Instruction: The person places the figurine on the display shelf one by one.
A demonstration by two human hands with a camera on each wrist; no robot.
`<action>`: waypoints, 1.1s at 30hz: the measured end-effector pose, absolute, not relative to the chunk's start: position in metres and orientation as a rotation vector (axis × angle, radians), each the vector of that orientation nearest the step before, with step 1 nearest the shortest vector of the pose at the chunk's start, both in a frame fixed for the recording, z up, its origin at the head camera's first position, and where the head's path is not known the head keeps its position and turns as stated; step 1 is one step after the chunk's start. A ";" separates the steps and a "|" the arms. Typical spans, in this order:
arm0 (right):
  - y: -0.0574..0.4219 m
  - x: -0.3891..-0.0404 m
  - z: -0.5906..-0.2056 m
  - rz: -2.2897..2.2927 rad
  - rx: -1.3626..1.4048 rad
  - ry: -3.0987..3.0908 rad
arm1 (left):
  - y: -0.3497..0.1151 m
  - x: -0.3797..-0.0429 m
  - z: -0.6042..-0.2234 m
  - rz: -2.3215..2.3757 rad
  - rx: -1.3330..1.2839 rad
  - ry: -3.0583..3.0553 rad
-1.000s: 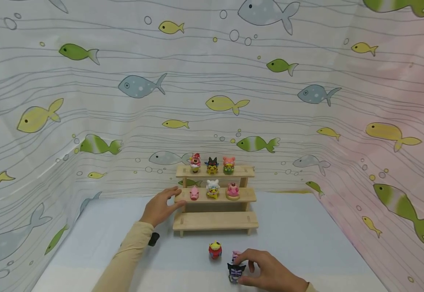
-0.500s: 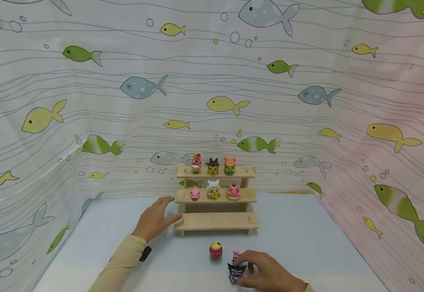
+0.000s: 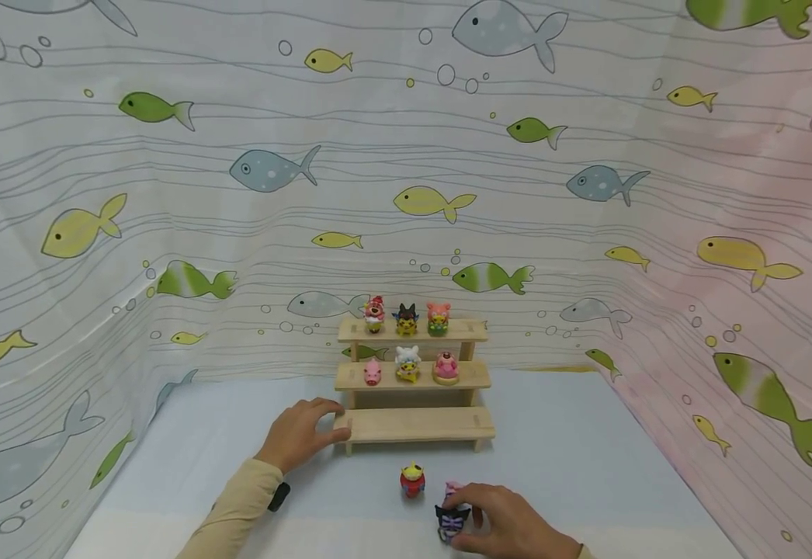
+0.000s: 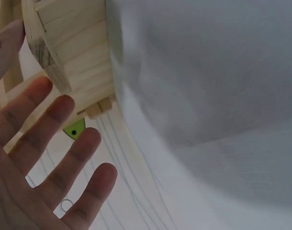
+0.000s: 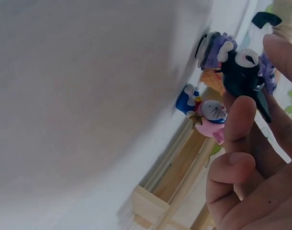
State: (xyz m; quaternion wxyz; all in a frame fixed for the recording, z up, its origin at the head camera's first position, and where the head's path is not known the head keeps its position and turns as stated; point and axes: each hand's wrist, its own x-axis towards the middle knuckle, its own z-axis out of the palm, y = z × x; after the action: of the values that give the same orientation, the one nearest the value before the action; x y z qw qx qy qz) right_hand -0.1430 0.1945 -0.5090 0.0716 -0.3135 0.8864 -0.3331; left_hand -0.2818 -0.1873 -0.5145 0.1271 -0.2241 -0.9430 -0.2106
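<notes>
My left hand (image 3: 297, 436) is at the left end of the lowest step (image 3: 413, 425) of a three-step wooden display stand. In the left wrist view its fingers are spread, with thumb and index fingertip right at the board's end. My right hand (image 3: 511, 522) pinches a small black-and-purple figurine (image 3: 452, 525) between thumb and fingers, low at the table. The right wrist view shows its black hood and pale face (image 5: 245, 58). Just behind it stands a pink-hooded figurine (image 5: 213, 115) with a whiskered white face and blue body, partly hidden in the head view.
A red figurine with a yellow top (image 3: 412, 481) stands on the white table between stand and right hand. Three figurines, among them a pink pig (image 3: 373, 373), line the middle step; three more, including a pink-hooded one (image 3: 438, 320), line the top step. Fish-patterned cloth (image 3: 406, 140) surrounds the table.
My left hand has come down from the middle step's left end to the lowest step's, briefly held away from the stand between. My right hand stays at the black-and-purple figurine, nearly unmoved.
</notes>
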 end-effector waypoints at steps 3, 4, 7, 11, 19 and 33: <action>0.193 -0.143 -0.509 -1.000 -0.917 2.661 | -0.188 -0.281 -0.516 -0.621 -0.674 -2.740; 0.192 -0.143 -0.509 -0.998 -0.908 2.662 | -0.188 -0.281 -0.517 -0.617 -0.680 -2.739; 0.191 -0.143 -0.511 -0.983 -0.901 2.674 | -0.189 -0.280 -0.518 -0.602 -0.692 -2.737; 0.189 -0.144 -0.512 -0.964 -0.913 2.688 | -0.189 -0.280 -0.517 -0.592 -0.699 -2.746; 0.188 -0.146 -0.513 -0.973 -0.975 2.703 | -0.189 -0.280 -0.515 -0.639 -0.693 -2.781; 0.189 -0.148 -0.509 -1.134 -1.076 2.687 | -0.188 -0.282 -0.516 -0.687 -0.666 -2.784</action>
State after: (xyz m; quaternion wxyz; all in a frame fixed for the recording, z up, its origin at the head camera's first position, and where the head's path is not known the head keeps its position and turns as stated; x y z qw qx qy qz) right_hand -0.1485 0.1894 -0.5089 0.0163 -0.3459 0.8643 -0.3648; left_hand -0.2817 -0.1884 -0.5160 0.0986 -0.2252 -0.9411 -0.2323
